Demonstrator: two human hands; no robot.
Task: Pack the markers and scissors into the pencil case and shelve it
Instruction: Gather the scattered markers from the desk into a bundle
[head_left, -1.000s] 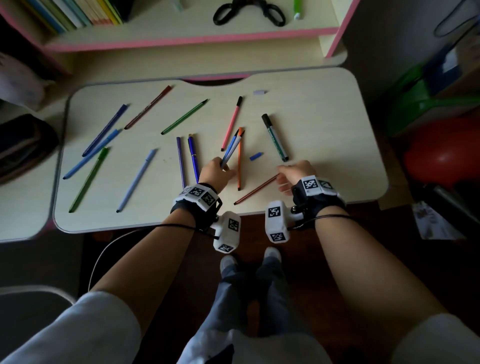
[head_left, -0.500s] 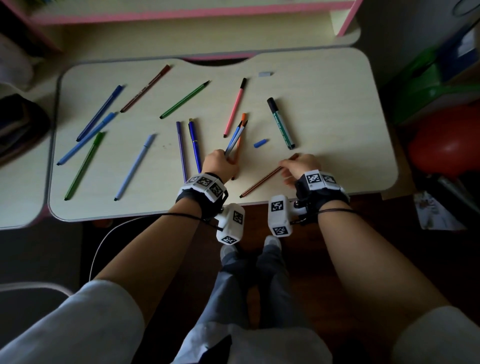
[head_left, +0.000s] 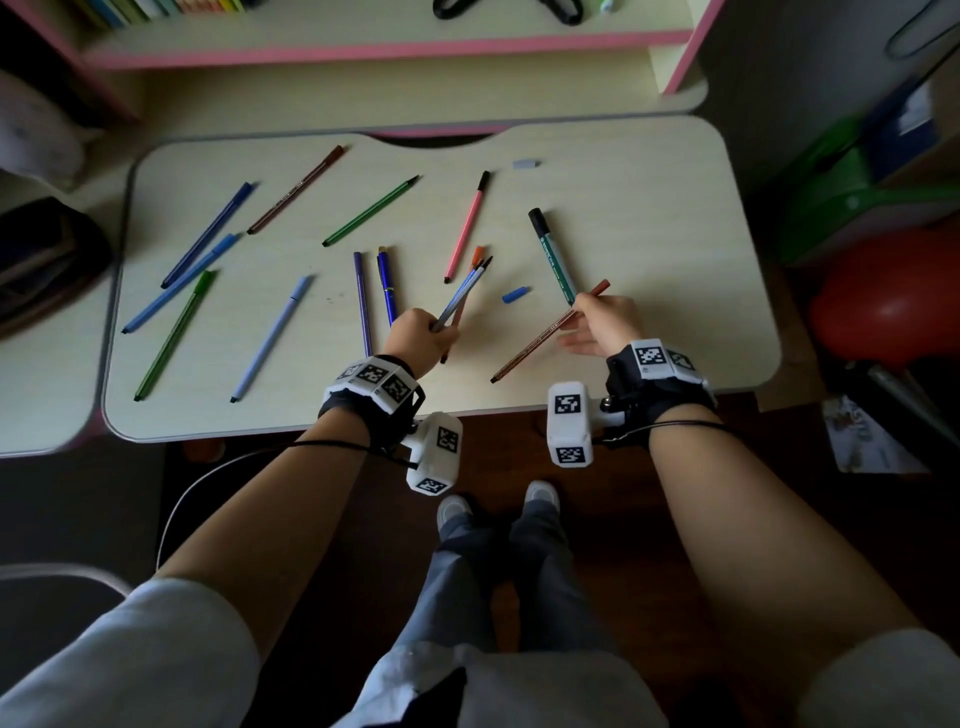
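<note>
**Both hands hold markers over the desk**

The left hand (head_left: 421, 338) is closed around a small bunch of markers (head_left: 462, 293), blue, grey and orange, whose capped tips fan up and away from the fist. The right hand (head_left: 605, 325) pinches a brown marker (head_left: 540, 338) between thumb and fingers near its upper end; the other fingers are spread loosely below it. The brown marker slopes down toward the near edge of the desk (head_left: 649, 208), and whether its lower tip touches the top I cannot tell.

Taking the left hand as the landmark: just to its left lie a purple marker (head_left: 362, 296) and a dark blue pen (head_left: 387, 286), side by side and nearly parallel. Farther left are a pale blue marker (head_left: 270, 340), a green marker (head_left: 174, 335) and two blue markers (head_left: 200, 260) crossing near each other. Beyond the hand, toward the back of the desk, lie a long green marker (head_left: 370, 210), a dark red-brown marker (head_left: 295, 189) and a pink marker (head_left: 466, 228). To its right sits a loose blue cap (head_left: 515, 294), and past that a thick teal marker (head_left: 553, 257) whose lower end reaches the right hand's fingers. A grey cap (head_left: 525, 164) lies near the desk's back edge.

The scissors (head_left: 506, 8) rest on the pink-edged shelf (head_left: 389, 49) behind the desk, only the handles in view. A dark pouch (head_left: 47, 265), possibly the pencil case, sits on the neighbouring surface far to the left.
</note>
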